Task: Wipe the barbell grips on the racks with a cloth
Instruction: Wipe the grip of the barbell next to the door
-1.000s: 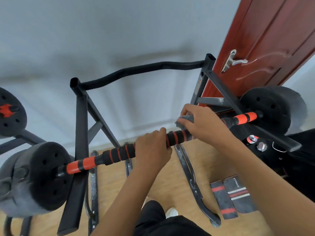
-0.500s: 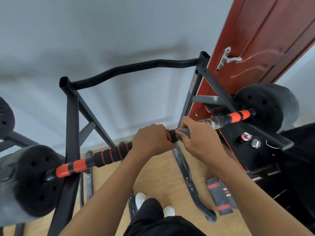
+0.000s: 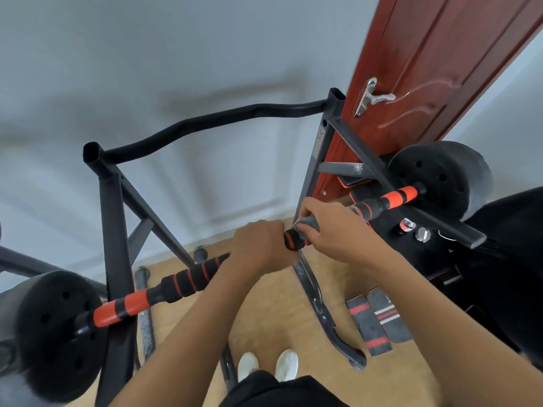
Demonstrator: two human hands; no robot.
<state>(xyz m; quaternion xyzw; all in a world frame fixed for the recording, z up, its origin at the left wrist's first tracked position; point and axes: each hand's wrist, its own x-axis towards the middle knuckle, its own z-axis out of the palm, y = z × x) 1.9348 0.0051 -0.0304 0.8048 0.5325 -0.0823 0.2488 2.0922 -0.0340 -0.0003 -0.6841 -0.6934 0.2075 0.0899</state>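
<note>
White shoes (image 3: 267,364) are standing at 6 o'clock in the frame on a wooden floor (image 3: 273,312), with two bare forearms reaching up from there toward the middle. A pair of striped wraps (image 3: 367,324) is lying on the floor at 4 o'clock, just beside a curved black bar (image 3: 320,301).

At centre, the left hand (image 3: 258,245) is gripping the barbell (image 3: 120,308), its fingers curling fully round the black-and-red foam grip (image 3: 191,277). The uncovered grip is running down from that hand toward 8 o'clock. The right hand (image 3: 332,230) is sitting just beside the left, at its 2 o'clock, with fingers closing round a grey cloth (image 3: 308,224) and pressing it onto the bar. The cloth is showing at the right hand's 9 o'clock, wrapping the bar between the two hands, with a short red-and-black stretch of grip peeking out below it.

The barbell is resting across a black rack (image 3: 113,230), slanting from 8 o'clock up to 2 o'clock. A black weight plate (image 3: 58,327) is capping the left end, and a second plate (image 3: 435,177) is capping the right. Beyond the bar, the rack's padded top rail (image 3: 220,118) is arching across at 12 o'clock in front of a pale wall (image 3: 176,54). A red-brown door (image 3: 455,54) with a metal handle (image 3: 373,96) is rising at 1 o'clock.
</note>
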